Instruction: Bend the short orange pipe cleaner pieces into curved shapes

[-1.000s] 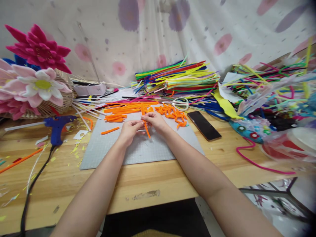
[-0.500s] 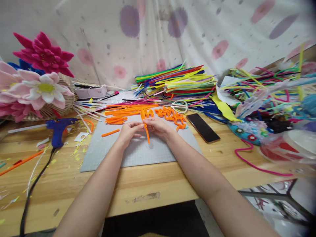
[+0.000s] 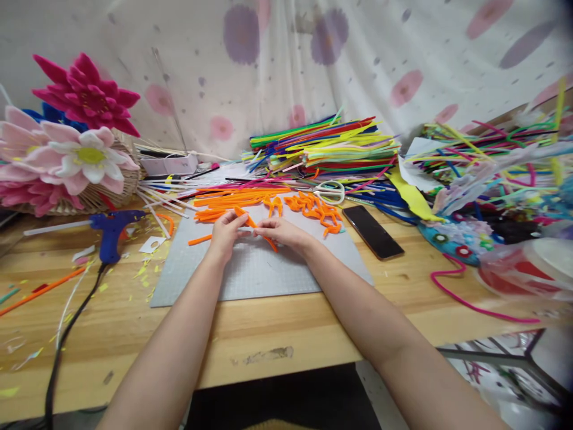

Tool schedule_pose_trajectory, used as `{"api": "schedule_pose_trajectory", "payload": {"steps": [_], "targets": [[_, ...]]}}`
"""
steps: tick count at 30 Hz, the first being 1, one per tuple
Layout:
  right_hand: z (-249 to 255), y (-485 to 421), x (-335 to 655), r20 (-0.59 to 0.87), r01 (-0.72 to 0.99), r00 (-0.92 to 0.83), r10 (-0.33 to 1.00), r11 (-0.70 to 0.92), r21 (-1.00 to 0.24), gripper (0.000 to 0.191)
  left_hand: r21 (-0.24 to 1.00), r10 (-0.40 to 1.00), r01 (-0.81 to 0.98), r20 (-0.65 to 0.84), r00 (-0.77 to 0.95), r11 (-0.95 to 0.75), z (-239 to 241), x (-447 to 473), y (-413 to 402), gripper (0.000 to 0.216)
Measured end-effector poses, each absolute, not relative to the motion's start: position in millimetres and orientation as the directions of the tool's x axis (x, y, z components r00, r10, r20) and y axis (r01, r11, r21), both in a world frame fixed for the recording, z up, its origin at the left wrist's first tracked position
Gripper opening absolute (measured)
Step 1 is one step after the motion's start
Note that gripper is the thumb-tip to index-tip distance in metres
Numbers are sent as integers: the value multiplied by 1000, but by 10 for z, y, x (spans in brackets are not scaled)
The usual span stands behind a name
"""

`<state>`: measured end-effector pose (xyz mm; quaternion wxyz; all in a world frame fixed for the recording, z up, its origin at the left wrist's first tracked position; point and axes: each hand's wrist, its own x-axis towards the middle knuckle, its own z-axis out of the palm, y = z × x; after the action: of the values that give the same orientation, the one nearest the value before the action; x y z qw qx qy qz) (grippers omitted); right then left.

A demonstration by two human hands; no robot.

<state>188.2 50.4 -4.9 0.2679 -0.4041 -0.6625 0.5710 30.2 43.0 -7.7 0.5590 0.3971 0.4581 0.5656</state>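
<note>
Both hands meet over a grey cutting mat on a wooden table. My left hand and my right hand pinch the same short orange pipe cleaner piece, which runs slantwise between them, one end high at the left, the other low at the right. Behind the hands lie straight orange pipe cleaners and a heap of bent orange pieces. One loose orange piece rests on the mat left of my left hand.
A blue glue gun with a black cord lies at the left, fabric flowers behind it. White scissors, a black phone, and stacks of coloured pipe cleaners crowd the back and right. A pink pipe cleaner trails at the right.
The orange piece hung nearly straight down between my hands; now it is tilted, its upper end swung left. My left hand moved a little up and back.
</note>
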Motion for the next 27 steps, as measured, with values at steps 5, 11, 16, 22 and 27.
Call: {"api": "schedule_pose_trajectory", "payload": {"steps": [5,11,16,22,27], "targets": [[-118,553,1845,21,278,-513,858,189,-942,18,988,998,-141,-60,-19,57,-69,301,404,33],[-199,574,1801,178,259,-474,862,330,-908,14,981,988,-123,-154,-26,150,-61,352,396,30],[-148,513,1770,291,171,-444,847,399,-901,18,856,927,-357,-355,121,374,38,361,390,17],[-63,472,1798,321,95,-493,809,417,-904,26,675,806,-440,-507,305,591,62,364,388,6],[-132,583,1802,257,158,-499,828,378,-912,27,858,962,-441,-264,63,264,5,379,407,15]]}}
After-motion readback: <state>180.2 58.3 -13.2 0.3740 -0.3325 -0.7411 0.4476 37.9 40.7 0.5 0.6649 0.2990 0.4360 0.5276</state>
